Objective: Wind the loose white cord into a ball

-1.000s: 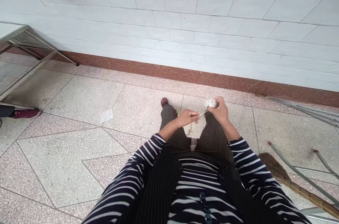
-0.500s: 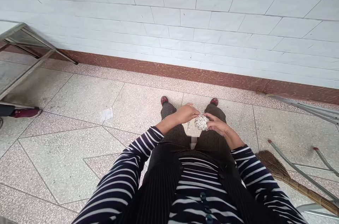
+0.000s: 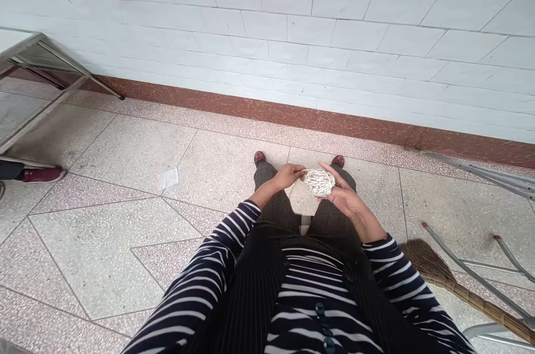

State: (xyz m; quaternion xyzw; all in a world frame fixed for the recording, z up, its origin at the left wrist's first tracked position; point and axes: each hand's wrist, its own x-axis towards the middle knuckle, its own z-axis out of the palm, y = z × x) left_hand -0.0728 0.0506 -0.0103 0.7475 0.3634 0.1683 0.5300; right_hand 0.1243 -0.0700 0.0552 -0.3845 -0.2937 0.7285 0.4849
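Near frame centre, the right hand [image 3: 346, 199] cradles a cord ball [image 3: 320, 182]. The left hand [image 3: 288, 177] pinches its strand [image 3: 305, 170].

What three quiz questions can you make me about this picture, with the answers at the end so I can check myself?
1. Multiple choice: which hand cups the ball of white string?
A) left
B) right
C) neither

2. True or false: the broom is on the person's right side.

3. Fill in the blank: the small white scrap on the person's left lies on the ____.

Key:
1. B, the right hand; the left hand is at the ball's edge.
2. True.
3. Floor.
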